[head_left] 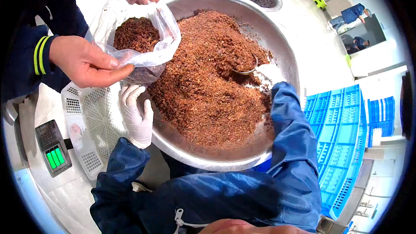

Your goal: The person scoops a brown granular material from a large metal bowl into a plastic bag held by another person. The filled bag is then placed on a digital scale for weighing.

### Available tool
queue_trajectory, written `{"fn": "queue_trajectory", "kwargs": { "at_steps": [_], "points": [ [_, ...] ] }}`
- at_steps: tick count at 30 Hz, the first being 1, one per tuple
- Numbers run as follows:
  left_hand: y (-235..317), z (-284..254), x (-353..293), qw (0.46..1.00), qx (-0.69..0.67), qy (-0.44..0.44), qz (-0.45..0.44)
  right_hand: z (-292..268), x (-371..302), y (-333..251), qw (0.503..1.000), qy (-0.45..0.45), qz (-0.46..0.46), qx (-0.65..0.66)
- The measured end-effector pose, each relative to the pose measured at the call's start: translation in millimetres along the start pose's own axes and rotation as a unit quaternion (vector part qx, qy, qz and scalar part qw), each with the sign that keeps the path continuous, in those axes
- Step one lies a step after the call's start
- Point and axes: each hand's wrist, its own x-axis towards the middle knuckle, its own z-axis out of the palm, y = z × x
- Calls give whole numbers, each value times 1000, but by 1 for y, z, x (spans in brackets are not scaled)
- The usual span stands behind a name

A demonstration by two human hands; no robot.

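Note:
In the wide metal basin (289, 47) lies a large heap of loose reddish-brown shredded food (203, 108). My right hand (272, 73), white-gloved, is closed at the edge of a round metal scoop (248, 71) heaped with the brown shreds; its fingers are partly hidden. Beside the basin's left rim, my gloved left hand (138, 115) has its fingertips up against the underside of a clear plastic bag (167, 47), thumb apart. Another person's hands (89, 60) hold that bag's mouth wide, with brown shreds (136, 34) inside.
White perforated plastic baskets (104, 117) stand left of the basin, next to a scale with a green-lit display (55, 158). A second basin (275, 1) of dark material sits at the far side. Blue crates (336, 138) are at the right; people (351, 15) work farther back.

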Motion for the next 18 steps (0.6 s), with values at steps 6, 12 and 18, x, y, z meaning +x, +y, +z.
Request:
{"fn": "queue_trajectory", "kwargs": {
  "at_steps": [6,12,18],
  "points": [
    [0,8,-1,1000,-4,7,5,33,-10,0,996,62,-36,-59],
    [6,-1,2,1000,14,2,6,21,-38,-10,983,24,-96,153],
    [-3,6,-3,999,13,28,27,19,-63,-36,963,20,-116,242]
  ]
}}
